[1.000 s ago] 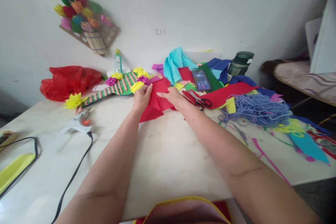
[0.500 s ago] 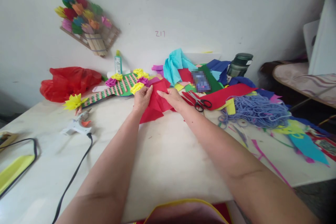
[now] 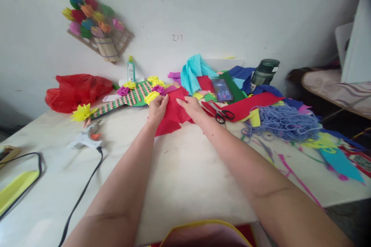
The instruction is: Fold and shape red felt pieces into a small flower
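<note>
A person's two bare hands meet over a pale surface (image 3: 182, 170), arms stretched forward, with a red sheet (image 3: 175, 102) between them. The left hand (image 3: 157, 111) has its fingers closed on the sheet's left side, the thumb lying along the near face. The right hand (image 3: 193, 109) pinches the right side, its thumb pointing across toward the left hand. The middle of the sheet spans the narrow gap between the two thumbs; the other fingers are mostly out of sight, so how they bear on the back cannot be told. Red material also spreads below the hands toward the person; whether it is the same piece or a second one is unclear.

Just beyond the left hand lies a green toy guitar (image 3: 136, 98) trimmed with yellow and purple flowers. Further left is a white glue gun (image 3: 87, 139) with a black cord. Near the right hand, scissors (image 3: 222, 115) with black handles lie beside a long red strip (image 3: 255, 105). Beyond these, further right, sits a heap of blue-violet yarn (image 3: 286, 121). A dark jar (image 3: 265, 72) stands behind.
</note>
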Available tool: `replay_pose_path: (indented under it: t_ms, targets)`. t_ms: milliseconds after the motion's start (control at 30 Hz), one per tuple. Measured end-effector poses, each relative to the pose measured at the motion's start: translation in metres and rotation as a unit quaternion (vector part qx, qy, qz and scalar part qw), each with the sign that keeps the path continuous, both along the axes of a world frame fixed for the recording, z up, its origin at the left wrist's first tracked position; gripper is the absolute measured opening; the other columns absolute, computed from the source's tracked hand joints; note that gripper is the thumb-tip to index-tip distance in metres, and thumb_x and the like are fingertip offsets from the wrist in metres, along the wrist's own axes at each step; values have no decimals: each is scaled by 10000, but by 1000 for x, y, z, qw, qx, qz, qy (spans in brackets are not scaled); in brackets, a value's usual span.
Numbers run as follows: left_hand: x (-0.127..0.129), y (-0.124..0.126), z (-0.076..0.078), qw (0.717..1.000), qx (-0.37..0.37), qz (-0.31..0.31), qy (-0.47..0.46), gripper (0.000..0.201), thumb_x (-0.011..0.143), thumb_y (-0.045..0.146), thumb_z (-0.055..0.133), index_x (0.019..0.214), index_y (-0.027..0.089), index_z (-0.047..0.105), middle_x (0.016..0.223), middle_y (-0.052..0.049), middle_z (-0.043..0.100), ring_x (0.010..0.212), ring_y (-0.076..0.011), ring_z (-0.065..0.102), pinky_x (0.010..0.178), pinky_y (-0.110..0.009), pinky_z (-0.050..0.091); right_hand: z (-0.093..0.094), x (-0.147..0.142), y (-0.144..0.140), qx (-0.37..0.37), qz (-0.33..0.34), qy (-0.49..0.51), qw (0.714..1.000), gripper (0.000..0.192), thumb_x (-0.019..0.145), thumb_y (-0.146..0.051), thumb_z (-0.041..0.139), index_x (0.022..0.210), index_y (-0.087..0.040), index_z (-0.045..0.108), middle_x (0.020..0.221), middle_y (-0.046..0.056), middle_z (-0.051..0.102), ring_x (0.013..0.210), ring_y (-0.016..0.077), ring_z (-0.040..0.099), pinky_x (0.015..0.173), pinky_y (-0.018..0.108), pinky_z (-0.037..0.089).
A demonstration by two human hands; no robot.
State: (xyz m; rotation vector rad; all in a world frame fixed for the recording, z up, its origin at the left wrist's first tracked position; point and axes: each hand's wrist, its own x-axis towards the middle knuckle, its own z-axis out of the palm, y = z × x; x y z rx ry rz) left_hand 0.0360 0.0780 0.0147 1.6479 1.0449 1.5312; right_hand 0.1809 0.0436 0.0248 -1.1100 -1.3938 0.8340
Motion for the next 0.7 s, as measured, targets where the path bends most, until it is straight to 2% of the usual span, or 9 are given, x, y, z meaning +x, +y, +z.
replay_pose_path:
  t_ms: [200,367,700]
  targets:
    - [0,-3,0,999,-7,-19,-25,310,768,431,580,600,186,490,534,30,419,479,-87,350,451,-232,281,-2,0,1,23,9,8,1000,277,706,-382,584,564,-177,464,532,-67,380,535,82,343,530,221,291]
    - [-2,-4,1,999,-5,-32,-29,303,747,435,597,612,181,502,544,33,419,490,-85,354,453,-225,279,-2,-1,2,38,36,40,998,187,719,-342,576,724,-160,618,637,-48,542,618,99,469,631,222,387]
    - [-3,-3,-2,997,-26,-54,-40,323,706,464,629,620,172,522,534,29,449,477,-79,374,434,-208,284,0,1,2,45,35,36,998,182,756,-270,578,859,-182,699,839,-16,691,842,149,604,821,282,460]
